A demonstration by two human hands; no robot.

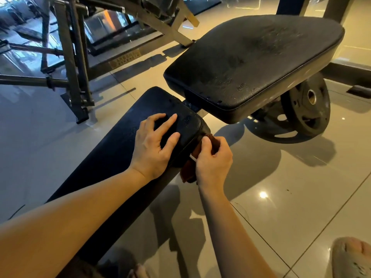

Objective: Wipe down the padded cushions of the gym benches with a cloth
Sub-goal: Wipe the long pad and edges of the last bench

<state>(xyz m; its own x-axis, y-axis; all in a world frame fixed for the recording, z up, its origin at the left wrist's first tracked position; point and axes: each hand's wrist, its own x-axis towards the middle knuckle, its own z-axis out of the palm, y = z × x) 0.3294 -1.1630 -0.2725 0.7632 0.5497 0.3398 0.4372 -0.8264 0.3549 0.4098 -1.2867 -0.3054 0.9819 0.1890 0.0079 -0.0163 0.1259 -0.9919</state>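
A long black bench pad [112, 149] runs from the lower left toward the centre. My left hand [155, 146] rests flat on its far end with fingers spread. My right hand [212, 161] grips a dark brown cloth [187, 173] and holds it against the pad's right side edge. Beyond it sits a wider black seat cushion [251, 63], speckled with small marks.
A black weight plate [305, 109] leans under the seat cushion at the right. A dark metal rack frame [70, 57] stands at the upper left on the glossy tiled floor [281, 197]. A foot in a slipper [351, 255] shows at the lower right.
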